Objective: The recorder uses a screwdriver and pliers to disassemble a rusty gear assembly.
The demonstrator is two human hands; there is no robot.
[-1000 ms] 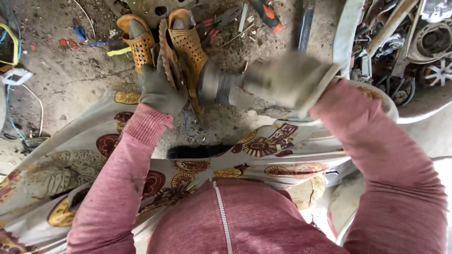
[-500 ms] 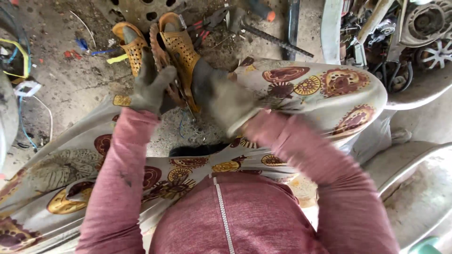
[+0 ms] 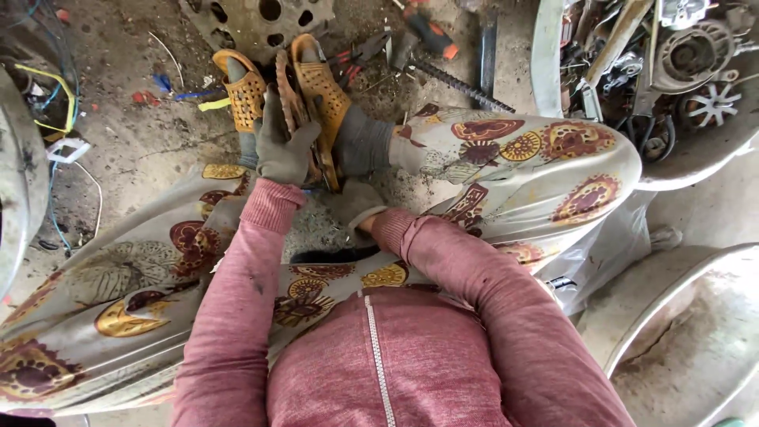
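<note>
I sit on the dirt floor in a pink sweater and patterned trousers, with orange sandals [image 3: 320, 83] over grey socks. A rusty round metal part [image 3: 291, 95] stands on edge between my two feet. My left hand [image 3: 283, 146], in a grey work glove, grips that part from the near side. My right hand [image 3: 357, 202], also gloved, is low between my legs, close to the ground and just below the part's lower edge. Its fingers curl downward, and whether it holds anything is hidden.
A perforated metal plate [image 3: 253, 20] lies beyond my feet. A hammer with an orange grip [image 3: 431, 35], red-handled pliers [image 3: 352, 55] and a ribbed steel bar [image 3: 462, 83] lie nearby. A tub of engine parts [image 3: 680, 63] stands at right, and loose wires [image 3: 55, 95] lie at left.
My right hand has dropped from the round part, up by my feet, down to the ground between my legs. My left hand has kept its grip on the part.
</note>
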